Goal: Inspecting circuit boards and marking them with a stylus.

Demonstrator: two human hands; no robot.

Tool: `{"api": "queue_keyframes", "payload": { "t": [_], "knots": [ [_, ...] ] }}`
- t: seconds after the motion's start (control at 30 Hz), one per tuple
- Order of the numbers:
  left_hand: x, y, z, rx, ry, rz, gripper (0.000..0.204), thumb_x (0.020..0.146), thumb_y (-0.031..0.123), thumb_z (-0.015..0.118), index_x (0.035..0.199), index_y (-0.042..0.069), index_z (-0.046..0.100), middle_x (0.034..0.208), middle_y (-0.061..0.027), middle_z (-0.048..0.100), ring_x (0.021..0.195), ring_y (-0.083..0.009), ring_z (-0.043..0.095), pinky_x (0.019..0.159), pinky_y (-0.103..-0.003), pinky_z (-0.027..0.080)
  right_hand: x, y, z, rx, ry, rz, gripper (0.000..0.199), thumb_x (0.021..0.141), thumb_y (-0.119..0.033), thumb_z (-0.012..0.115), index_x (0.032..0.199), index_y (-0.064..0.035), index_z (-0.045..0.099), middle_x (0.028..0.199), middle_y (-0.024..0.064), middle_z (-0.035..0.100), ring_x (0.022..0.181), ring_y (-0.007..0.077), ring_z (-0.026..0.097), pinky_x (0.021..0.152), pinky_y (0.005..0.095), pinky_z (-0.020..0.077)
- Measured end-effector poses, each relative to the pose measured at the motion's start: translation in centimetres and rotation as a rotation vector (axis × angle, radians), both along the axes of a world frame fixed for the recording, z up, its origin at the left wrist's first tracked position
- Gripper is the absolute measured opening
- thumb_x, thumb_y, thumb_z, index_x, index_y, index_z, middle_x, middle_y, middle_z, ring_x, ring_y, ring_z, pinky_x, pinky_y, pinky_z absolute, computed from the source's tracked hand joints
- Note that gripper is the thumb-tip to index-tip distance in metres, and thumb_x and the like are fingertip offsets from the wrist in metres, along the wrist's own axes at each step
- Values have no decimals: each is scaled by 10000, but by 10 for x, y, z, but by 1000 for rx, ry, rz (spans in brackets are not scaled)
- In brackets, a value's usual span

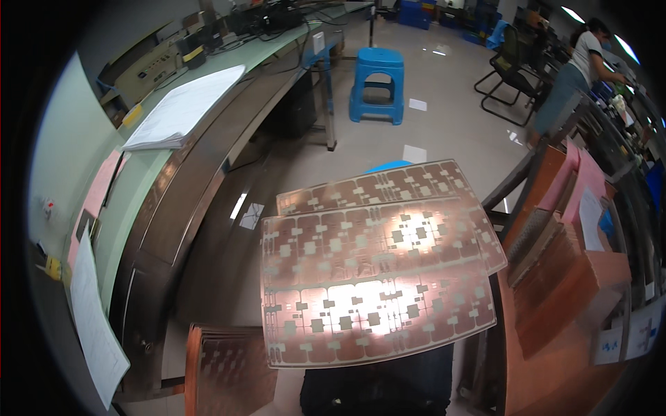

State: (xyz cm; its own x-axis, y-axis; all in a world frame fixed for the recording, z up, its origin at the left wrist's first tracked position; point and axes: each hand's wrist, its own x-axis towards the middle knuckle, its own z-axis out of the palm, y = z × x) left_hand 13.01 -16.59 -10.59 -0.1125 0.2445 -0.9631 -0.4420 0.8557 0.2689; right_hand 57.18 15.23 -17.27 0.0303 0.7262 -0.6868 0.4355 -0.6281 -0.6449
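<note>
Neither of my hands shows in the head view. In front of me lies a large copper circuit board panel [378,298] patterned with pale squares and lines, its surface glaring with reflected light. Under it, turned slightly, another copper panel [416,179] sticks out at the far and right sides. A bit of blue [388,166] shows behind their far edge; what carries the panels is mostly hidden. At the lower left, several more copper panels [232,367] stand on edge in a stack. Dark cloth [374,385] shows below the near edge.
On the left runs a long workbench [156,208] with a stack of papers [187,104] and equipment. A blue stool [378,87] stands ahead on the floor. To the right, copper boards [555,284] lean with pink sheets. Farther right, a person [583,62] stands near a black chair [510,76].
</note>
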Motion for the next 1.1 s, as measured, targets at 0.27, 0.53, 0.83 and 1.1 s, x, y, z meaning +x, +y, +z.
{"api": "queue_keyframes", "payload": {
  "t": [0.27,0.53,0.83,1.1],
  "knots": [
    [19,-41,-22,74,32,41,359,860,164,535,1195,36,515,1061,-90,599,959,-200,576,806,-348,496,-25,28,-8,-30,61,84,248,928,-257,503,1061,-63,585,895,152,603,824,216,574,771,352,456],
    [22,-61,-45,169,79,22,359,838,168,541,1178,52,537,1048,-78,601,948,-188,573,789,-336,496,-46,48,-22,-37,127,113,247,922,-254,512,1068,-71,592,899,159,609,821,221,579,769,355,457],
    [5,-62,-61,262,52,-174,360,814,171,548,1159,70,561,1033,-66,605,936,-174,570,770,-322,496,-2,18,-26,-58,142,-33,248,915,-251,523,1076,-79,601,903,167,616,819,226,586,766,358,458],
    [1,-16,-17,256,142,80,317,808,110,521,1115,59,583,1031,-44,604,949,-163,559,787,-314,497,-127,121,88,377,551,-270,498,935,-437,458,1296,-97,413,1193,144,535,1053,205,530,893,301,407]
  ]
}}
